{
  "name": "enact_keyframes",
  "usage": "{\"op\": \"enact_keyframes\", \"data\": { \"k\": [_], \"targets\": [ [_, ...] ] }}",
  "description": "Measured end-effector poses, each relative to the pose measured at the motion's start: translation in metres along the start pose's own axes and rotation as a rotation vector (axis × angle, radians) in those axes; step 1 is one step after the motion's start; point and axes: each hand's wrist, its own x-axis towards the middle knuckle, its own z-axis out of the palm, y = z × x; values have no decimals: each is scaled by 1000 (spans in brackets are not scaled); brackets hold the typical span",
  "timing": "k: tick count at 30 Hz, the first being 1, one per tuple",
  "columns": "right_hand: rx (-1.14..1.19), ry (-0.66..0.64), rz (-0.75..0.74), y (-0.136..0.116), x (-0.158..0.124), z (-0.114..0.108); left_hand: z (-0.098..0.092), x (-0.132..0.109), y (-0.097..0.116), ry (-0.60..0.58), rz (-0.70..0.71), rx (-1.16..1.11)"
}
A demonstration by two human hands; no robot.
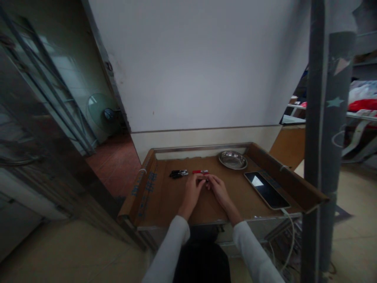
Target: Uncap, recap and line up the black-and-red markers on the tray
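Observation:
My left hand and my right hand meet over the middle of the cardboard-lined table. Their fingers are closed together around something small and dark, mostly hidden between the fingertips. Just beyond the fingertips lies a red marker pen on the cardboard. To the left, a small group of black marker pens lies side by side. A round, shallow metal dish stands behind my right hand, toward the back.
A phone lies on the table's right side, with a white cable hanging over the front edge. Raised cardboard flaps border the left and right sides. A grey post stands at the right, and a white panel rises behind.

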Motion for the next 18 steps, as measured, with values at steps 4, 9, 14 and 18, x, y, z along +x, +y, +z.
{"op": "enact_keyframes", "data": {
  "k": [4,9,14,18],
  "targets": [
    [291,27,146,-3,0,-8,22,12,18,175,-6,-72],
    [359,35,164,-2,2,-10,26,17,24,86,62,-66],
    [276,12,124,3,4,-12,13,24,11,218,-88,-150],
    [279,8,107,2,3,-11,-1,28,-9,351,-215,-275]
  ]
}}
